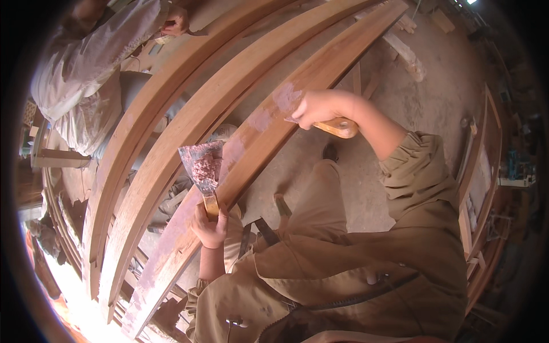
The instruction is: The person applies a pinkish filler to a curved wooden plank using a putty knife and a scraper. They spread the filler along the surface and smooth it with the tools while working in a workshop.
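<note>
My left hand [209, 230] grips the wooden handle of a wide putty knife [208, 191], its blade upright and loaded with lumpy pinkish filler [205, 167]. Over the nearest wooden plank [317, 77], my right hand [327, 107] is closed round a second putty knife [338, 128]. Its yellowish wooden handle sticks out below my palm, and my fingers hide most of the blade, which is at the plank's surface. Pale purple-pink filler smears [260, 121] run along the plank, some right beside my right fingertips.
Two more long wooden beams [197, 123] lie beyond the plank, running roughly alongside it. At the upper left, another person in a pale, sheer covering [94, 68] has a hand [174, 24] near the farthest beam. Wood scraps [407, 57] lie on the dusty floor. A wooden frame [477, 166] stands at right.
</note>
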A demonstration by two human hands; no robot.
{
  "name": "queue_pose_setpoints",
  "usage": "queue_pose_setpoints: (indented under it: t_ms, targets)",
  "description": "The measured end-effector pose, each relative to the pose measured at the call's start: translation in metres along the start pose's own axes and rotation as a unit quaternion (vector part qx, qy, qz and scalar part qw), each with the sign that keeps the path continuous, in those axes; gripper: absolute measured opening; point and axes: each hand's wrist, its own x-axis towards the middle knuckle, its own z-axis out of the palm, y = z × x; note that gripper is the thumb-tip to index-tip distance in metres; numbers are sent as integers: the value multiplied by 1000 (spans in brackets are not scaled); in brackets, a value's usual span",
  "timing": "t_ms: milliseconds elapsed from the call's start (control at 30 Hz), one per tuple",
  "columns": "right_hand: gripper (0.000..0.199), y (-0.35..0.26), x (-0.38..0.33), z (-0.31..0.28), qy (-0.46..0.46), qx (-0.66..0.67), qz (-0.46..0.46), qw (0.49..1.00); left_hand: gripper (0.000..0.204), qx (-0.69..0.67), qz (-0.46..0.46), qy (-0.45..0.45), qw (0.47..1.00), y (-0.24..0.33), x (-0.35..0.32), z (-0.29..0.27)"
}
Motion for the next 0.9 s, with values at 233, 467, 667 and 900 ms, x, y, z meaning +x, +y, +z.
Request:
queue_pose_setpoints:
  t_ms: [233,467,667,900]
  targets:
    - [59,31,-33,-10,161,227,103,955,24,7,5,7,1000,3,0,1]
    - [61,43,12,18,262,47,116,957,25,21,8,4,1000,2,0,2]
    - [63,10,-10,39,196,-9,202,960,25,14,-29,-17,999,0,-2,0]
    - [62,32,12,-29,189,102,188,959,25,-9,-16,-3,1000,2,-1,2]
